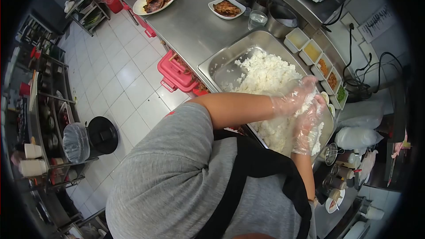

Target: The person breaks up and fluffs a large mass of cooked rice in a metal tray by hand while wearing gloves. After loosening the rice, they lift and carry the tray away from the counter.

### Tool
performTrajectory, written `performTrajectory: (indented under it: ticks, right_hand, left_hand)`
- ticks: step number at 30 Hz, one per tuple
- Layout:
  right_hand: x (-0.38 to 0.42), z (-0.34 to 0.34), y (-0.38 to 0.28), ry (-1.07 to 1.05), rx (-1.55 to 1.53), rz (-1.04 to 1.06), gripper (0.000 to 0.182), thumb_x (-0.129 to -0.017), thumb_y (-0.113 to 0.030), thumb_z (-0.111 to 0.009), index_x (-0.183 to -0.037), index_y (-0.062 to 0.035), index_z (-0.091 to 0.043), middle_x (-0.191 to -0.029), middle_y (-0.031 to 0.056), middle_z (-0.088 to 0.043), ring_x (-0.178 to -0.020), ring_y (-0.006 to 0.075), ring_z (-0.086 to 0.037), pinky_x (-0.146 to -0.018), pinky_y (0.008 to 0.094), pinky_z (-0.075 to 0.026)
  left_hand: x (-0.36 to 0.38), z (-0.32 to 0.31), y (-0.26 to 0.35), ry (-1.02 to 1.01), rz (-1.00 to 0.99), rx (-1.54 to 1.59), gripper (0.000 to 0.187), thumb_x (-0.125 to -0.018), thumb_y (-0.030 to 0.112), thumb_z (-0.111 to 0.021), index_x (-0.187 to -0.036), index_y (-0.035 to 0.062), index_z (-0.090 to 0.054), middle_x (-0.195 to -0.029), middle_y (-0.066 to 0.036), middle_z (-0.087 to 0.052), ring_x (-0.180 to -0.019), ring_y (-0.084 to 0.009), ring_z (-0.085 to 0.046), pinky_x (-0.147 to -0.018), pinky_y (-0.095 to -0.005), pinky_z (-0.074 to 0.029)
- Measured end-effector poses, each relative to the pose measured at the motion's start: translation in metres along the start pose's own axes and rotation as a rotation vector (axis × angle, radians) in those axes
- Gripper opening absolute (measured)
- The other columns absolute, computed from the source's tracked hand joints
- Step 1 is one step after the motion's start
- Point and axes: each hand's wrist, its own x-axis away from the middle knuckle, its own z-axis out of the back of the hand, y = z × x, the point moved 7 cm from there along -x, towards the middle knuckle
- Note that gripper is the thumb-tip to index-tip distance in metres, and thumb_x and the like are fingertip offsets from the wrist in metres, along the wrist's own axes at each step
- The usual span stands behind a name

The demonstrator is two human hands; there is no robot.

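- Hands: left hand (295, 97) and right hand (307, 126), gloved in clear plastic, are cupping together around a clump of rice (310, 106).
- Rice is lying heaped in the steel tray (221, 64) on the counter (190, 26).

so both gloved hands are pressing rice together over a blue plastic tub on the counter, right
Not quite. The rice lies in a steel tray, not a blue plastic tub; the head view shows it. The rest holds: the gloved left hand and right hand press rice together over it, on the counter.
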Motion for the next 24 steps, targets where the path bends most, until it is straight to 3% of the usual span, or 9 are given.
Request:
performTrajectory:
  ticks: [2, 5, 7, 11, 14, 18, 21, 23, 24]
  right_hand:
    - [0.004, -0.011, -0.022, -0.057, 0.025, 0.017, 0.029, -0.098, -0.023, -0.041, -0.121, -0.0050, -0.043, -0.119, 0.0103, -0.050, -0.111, 0.0200, -0.049, -0.097, 0.0316, -0.037]
    - [0.005, -0.030, -0.046, -0.095, 0.053, 0.066, 0.043, -0.099, -0.031, -0.038, -0.134, -0.0058, -0.036, -0.133, 0.0136, -0.042, -0.123, 0.0245, -0.041, -0.105, 0.0355, -0.030]
    - [0.004, -0.047, -0.056, -0.121, -0.040, 0.027, 0.051, -0.100, -0.037, -0.033, -0.141, -0.0061, -0.030, -0.144, 0.0154, -0.032, -0.135, 0.0283, -0.030, -0.110, 0.0401, -0.024]
    - [-0.009, -0.070, -0.060, -0.081, -0.027, 0.180, 0.056, -0.100, -0.041, -0.033, -0.143, -0.0054, -0.026, -0.148, 0.0156, -0.027, -0.138, 0.0288, -0.024, -0.112, 0.0396, -0.020]
    - [-0.022, -0.088, -0.050, -0.026, -0.042, 0.241, 0.054, -0.100, -0.038, -0.035, -0.142, -0.0040, -0.028, -0.147, 0.0156, -0.029, -0.138, 0.0289, -0.025, -0.112, 0.0395, -0.020]
    - [-0.059, -0.107, 0.002, 0.059, -0.218, 0.086, 0.048, -0.099, -0.029, -0.039, -0.138, -0.0019, -0.036, -0.143, 0.0157, -0.034, -0.132, 0.0287, -0.033, -0.110, 0.0388, -0.024]
    - [-0.071, -0.111, -0.025, 0.045, 0.049, 0.340, 0.042, -0.096, -0.027, -0.041, -0.132, -0.0042, -0.044, -0.136, 0.0157, -0.043, -0.124, 0.0309, -0.043, -0.103, 0.0386, -0.034]
    - [-0.090, -0.114, -0.022, -0.202, 0.276, 0.234, 0.035, -0.094, -0.020, -0.044, -0.126, -0.0080, -0.048, -0.132, 0.0156, -0.046, -0.118, 0.0342, -0.047, -0.098, 0.0389, -0.039]
    - [-0.092, -0.109, -0.020, -0.323, 0.382, 0.171, 0.032, -0.092, -0.016, -0.046, -0.123, -0.0099, -0.050, -0.130, 0.0155, -0.048, -0.115, 0.0358, -0.049, -0.095, 0.0391, -0.041]
  left_hand:
    - [0.000, 0.001, 0.002, 0.012, 0.028, 0.190, 0.057, -0.098, 0.050, -0.034, -0.133, 0.0060, -0.039, -0.097, -0.004, -0.057, -0.097, -0.0161, -0.051, -0.099, -0.0314, -0.035]
    - [0.006, 0.014, 0.025, 0.156, 0.027, -0.028, 0.065, -0.095, 0.056, -0.036, -0.138, 0.0073, -0.037, -0.108, -0.005, -0.056, -0.103, -0.0165, -0.051, -0.100, -0.0312, -0.034]
    - [0.004, 0.026, 0.011, 0.223, 0.096, 0.071, 0.067, -0.094, 0.059, -0.036, -0.136, 0.0075, -0.041, -0.117, -0.005, -0.054, -0.109, -0.0169, -0.049, -0.101, -0.0314, -0.034]
    - [0.008, 0.038, 0.012, -0.057, 0.166, 0.281, 0.076, -0.091, 0.066, -0.035, -0.139, 0.0068, -0.038, -0.136, -0.007, -0.045, -0.125, -0.0190, -0.040, -0.106, -0.0337, -0.029]
    - [0.026, 0.050, 0.028, 0.175, 0.320, 0.294, 0.081, -0.087, 0.068, -0.042, -0.140, 0.0075, -0.034, -0.133, -0.011, -0.047, -0.120, -0.0203, -0.046, -0.101, -0.0328, -0.036]
    - [0.040, 0.080, 0.038, 0.338, 0.246, -0.201, 0.079, -0.092, 0.066, -0.030, -0.143, 0.0050, -0.030, -0.136, -0.015, -0.047, -0.121, -0.0226, -0.046, -0.104, -0.0329, -0.033]
    - [0.018, 0.084, 0.069, 0.135, -0.464, -0.590, 0.065, -0.097, 0.054, -0.029, -0.133, 0.0010, -0.041, -0.126, -0.018, -0.055, -0.113, -0.0261, -0.055, -0.095, -0.0363, -0.043]
    - [0.000, 0.099, 0.079, 0.132, 0.065, -1.145, 0.038, -0.096, 0.028, -0.046, -0.120, 0.0005, -0.052, -0.108, -0.017, -0.061, -0.094, -0.0289, -0.060, -0.082, -0.0379, -0.049]
    - [0.006, 0.096, 0.088, 0.071, -0.145, -1.368, 0.032, -0.092, 0.021, -0.048, -0.116, 0.0011, -0.052, -0.104, -0.017, -0.062, -0.087, -0.0307, -0.061, -0.075, -0.0399, -0.049]
